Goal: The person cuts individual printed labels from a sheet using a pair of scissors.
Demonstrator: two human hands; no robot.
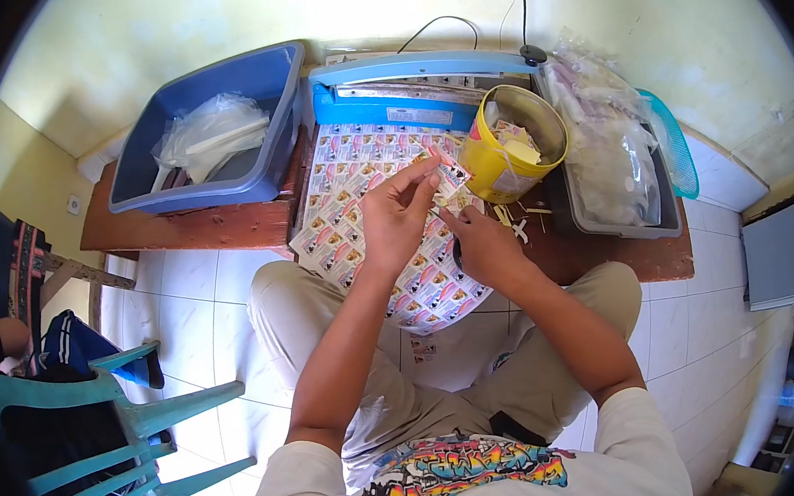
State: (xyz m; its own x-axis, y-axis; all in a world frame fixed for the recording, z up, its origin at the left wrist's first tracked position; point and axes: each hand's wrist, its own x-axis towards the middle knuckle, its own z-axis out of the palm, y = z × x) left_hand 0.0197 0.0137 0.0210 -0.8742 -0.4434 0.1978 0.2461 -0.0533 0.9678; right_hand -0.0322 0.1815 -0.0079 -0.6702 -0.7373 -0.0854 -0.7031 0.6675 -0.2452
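While pinching a small printed paper label in left hand, is curling right hand (impossible to tell around what), working above patterned paper sheets

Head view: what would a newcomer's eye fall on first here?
Probably the yellow bucket, just beyond the right hand, with paper scraps inside. Next, the patterned printed sheets below the left hand, with a blue paper cutter behind them. At upper left, a big blue tub holds clear plastic.
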